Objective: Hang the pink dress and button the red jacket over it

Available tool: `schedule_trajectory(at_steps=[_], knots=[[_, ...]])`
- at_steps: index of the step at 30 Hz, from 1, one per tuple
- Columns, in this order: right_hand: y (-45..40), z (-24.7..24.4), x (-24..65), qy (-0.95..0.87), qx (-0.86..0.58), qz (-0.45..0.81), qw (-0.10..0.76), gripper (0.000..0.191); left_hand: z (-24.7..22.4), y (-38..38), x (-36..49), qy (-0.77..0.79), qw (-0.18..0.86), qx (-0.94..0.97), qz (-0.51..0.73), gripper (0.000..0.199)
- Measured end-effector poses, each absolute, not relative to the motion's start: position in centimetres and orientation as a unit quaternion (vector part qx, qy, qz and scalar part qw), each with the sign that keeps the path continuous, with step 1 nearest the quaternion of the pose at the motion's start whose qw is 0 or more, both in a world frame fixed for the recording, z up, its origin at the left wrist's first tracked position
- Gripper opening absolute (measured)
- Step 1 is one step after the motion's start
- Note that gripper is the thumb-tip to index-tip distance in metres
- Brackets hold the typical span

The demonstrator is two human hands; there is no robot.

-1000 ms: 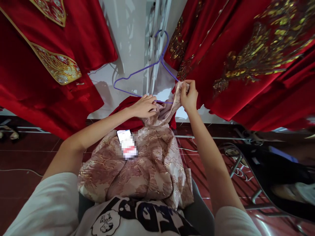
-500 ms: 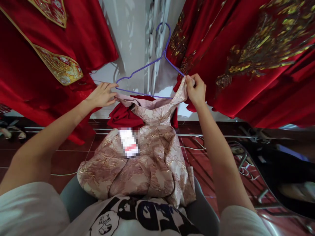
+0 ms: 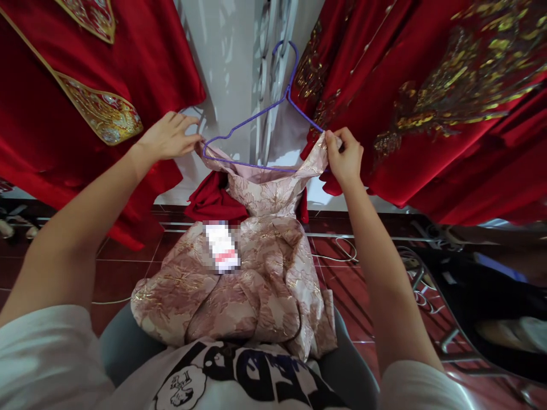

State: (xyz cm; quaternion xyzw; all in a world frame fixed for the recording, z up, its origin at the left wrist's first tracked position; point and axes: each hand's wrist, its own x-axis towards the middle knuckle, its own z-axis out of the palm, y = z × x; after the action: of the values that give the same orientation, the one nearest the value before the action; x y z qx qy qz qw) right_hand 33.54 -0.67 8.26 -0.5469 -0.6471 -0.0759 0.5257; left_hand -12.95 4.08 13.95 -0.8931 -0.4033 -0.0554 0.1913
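A pink and gold brocade dress [image 3: 265,273] lies across my lap, its off-shoulder neckline pointing away from me. My left hand [image 3: 173,135] pinches the dress's left shoulder strap beside the left end of a purple hanger [image 3: 258,117]. On the other side, my right hand [image 3: 344,155] grips the right strap together with that end of the hanger. The hanger's lower bar crosses the neck opening, and its hook points up and away. A blurred-out white tag or phone-like rectangle [image 3: 222,247] rests on the skirt. Red cloth [image 3: 216,199] shows behind the bodice.
Red garments with gold embroidery [image 3: 102,108] hang at left; more with gold sequins [image 3: 453,97] hang at right. Between them stand pale metal uprights [image 3: 269,85]. A black chair or stand [image 3: 482,302] is at lower right. Cables [image 3: 342,250] lie on the red tiled floor [image 3: 342,285].
My left hand has risen and closed on the left strap, drawing it up over the hanger's left end. My right hand has shifted slightly to the right, still holding its strap.
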Motion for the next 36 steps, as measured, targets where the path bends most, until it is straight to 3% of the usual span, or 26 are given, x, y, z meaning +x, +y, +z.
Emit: schedule_trajectory(at_steps=[7, 15, 25, 30, 36], knots=[[-1.3, 8.3, 33.1, -0.648, -0.542, -0.082, 0.528, 0.064, 18.7, 5.3, -8.8, -0.309, 0.185, -0.931, -0.049, 0.066], [-0.9, 8.1, 32.9, -0.652, -0.529, -0.040, 0.541, 0.059, 15.8, 4.2, -14.6, -0.358, 0.186, -0.914, -0.037, 0.083], [-0.3, 7.7, 33.1, -0.643, -0.545, -0.052, 0.536, 0.065, 13.7, 2.6, -16.7, -0.363, 0.227, -0.904, -0.001, 0.061], [-0.4, 7.6, 33.1, -0.647, -0.538, -0.070, 0.535, 0.069, 16.9, 2.9, -14.6, -0.341, 0.275, -0.896, 0.079, 0.049], [-0.7, 6.5, 31.7, -0.645, -0.534, -0.078, 0.542, 0.070, 20.8, 3.8, -6.2, -0.285, 0.254, -0.923, 0.048, 0.028]])
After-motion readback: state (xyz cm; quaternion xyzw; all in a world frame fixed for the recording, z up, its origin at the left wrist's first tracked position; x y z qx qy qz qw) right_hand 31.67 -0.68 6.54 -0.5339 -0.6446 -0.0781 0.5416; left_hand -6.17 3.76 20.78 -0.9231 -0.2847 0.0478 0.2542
